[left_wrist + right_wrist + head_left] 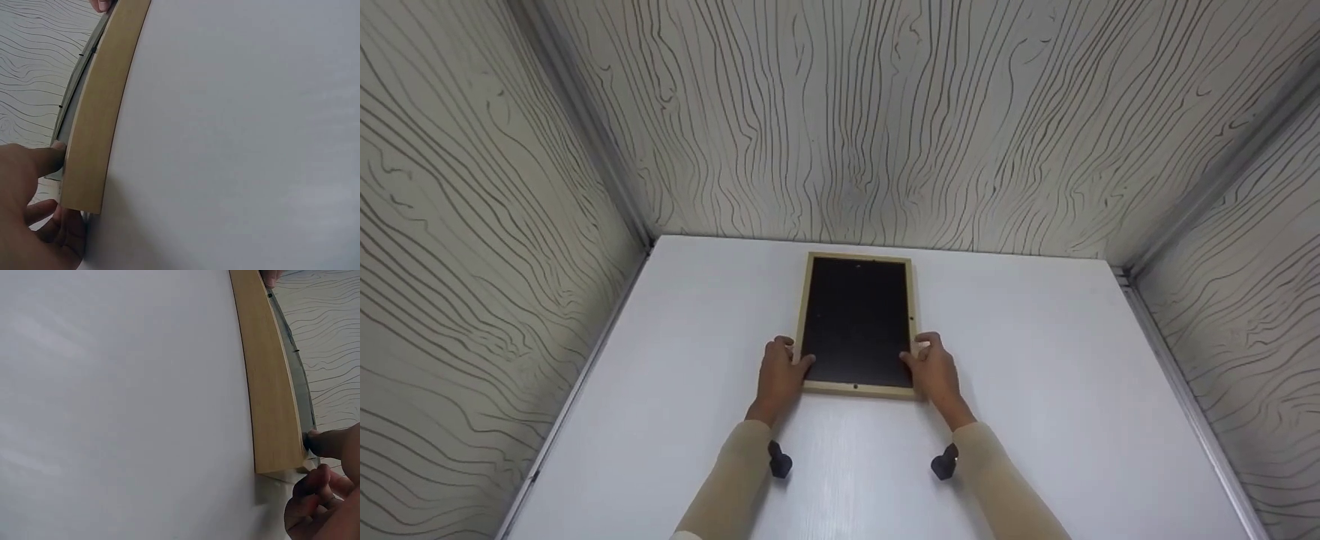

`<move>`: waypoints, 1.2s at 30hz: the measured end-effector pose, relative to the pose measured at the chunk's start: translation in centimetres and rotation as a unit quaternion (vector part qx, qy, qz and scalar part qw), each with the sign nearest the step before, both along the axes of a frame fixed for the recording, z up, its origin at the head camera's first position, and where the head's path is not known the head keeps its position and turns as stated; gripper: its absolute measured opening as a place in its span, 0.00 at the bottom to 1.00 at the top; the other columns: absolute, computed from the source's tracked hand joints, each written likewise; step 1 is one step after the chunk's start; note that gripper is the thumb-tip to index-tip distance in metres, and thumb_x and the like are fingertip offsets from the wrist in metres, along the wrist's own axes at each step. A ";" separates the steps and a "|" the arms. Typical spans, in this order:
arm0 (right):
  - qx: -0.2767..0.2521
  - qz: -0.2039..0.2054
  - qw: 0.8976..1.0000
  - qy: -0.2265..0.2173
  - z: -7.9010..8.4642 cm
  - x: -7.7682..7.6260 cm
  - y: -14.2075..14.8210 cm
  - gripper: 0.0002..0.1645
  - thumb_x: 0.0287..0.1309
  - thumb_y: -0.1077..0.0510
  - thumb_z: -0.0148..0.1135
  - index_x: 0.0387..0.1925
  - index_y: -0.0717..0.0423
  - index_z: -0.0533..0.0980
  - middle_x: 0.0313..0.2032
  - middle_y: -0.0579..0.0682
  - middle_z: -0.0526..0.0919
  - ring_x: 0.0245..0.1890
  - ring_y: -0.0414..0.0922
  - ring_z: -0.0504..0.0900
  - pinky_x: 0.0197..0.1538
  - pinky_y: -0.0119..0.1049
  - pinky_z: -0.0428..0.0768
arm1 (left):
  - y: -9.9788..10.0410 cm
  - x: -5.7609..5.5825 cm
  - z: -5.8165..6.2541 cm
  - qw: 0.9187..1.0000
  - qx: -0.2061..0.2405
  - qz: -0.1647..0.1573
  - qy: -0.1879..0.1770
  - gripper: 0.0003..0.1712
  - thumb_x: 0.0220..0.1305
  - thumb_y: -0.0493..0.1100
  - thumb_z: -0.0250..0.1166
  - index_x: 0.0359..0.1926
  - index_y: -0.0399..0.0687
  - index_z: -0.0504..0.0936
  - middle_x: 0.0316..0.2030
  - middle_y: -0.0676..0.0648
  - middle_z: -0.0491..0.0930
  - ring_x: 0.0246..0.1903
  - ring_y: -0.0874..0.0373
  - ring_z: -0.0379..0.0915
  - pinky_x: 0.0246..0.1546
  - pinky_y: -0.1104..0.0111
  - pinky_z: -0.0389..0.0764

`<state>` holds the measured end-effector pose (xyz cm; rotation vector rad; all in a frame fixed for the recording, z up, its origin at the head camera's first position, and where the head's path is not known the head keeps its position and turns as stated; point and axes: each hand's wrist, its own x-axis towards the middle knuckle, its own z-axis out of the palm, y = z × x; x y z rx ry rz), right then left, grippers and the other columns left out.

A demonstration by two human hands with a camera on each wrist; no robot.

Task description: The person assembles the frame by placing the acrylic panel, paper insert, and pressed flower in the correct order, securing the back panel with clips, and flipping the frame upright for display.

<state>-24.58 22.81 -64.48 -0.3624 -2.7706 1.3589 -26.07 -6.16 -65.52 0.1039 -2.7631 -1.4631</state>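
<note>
A rectangular wooden frame with a black panel (858, 322) lies lengthwise on the white table, its far end near the back wall. My left hand (781, 375) holds its near left corner, the thumb on the black face and the other fingers curled at the side. At the near right corner my right hand (936, 373) grips the same way. Up close, the left wrist view shows the frame's pale wooden side (104, 107), with the left fingertips at its lower corner. The right wrist view shows the near wooden side (270, 377) with the right thumb over its edge.
The white table (1020, 375) is bordered by wood-grain patterned walls (840, 120) at the back and both sides. Metal rails (585, 127) run along the corners. A small black device (780, 460) is at the left wrist, another (944, 462) at the right.
</note>
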 end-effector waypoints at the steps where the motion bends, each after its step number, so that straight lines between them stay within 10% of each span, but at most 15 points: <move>1: -0.007 -0.002 1.000 -0.010 -0.1 -0.1 0.1 0.29 0.71 0.54 0.69 0.66 0.60 0.71 0.35 0.52 0.80 0.30 0.44 0.77 0.35 0.36 0.73 | 0.0 0.0 0.0 1.000 0.000 -0.001 0.000 0.26 0.70 0.45 0.73 0.60 0.35 0.75 0.47 0.40 0.76 0.45 0.48 0.76 0.50 0.52 0.80; 36: -0.182 0.030 0.982 -0.050 -1.2 0.1 3.0 0.26 0.75 0.53 0.59 0.68 0.58 0.75 0.23 0.47 0.78 0.18 0.42 0.73 0.21 0.35 0.71 | -0.4 0.0 -0.2 0.998 -0.033 -0.032 -0.034 0.36 0.70 0.55 0.72 0.68 0.35 0.74 0.53 0.39 0.75 0.52 0.47 0.76 0.57 0.51 0.80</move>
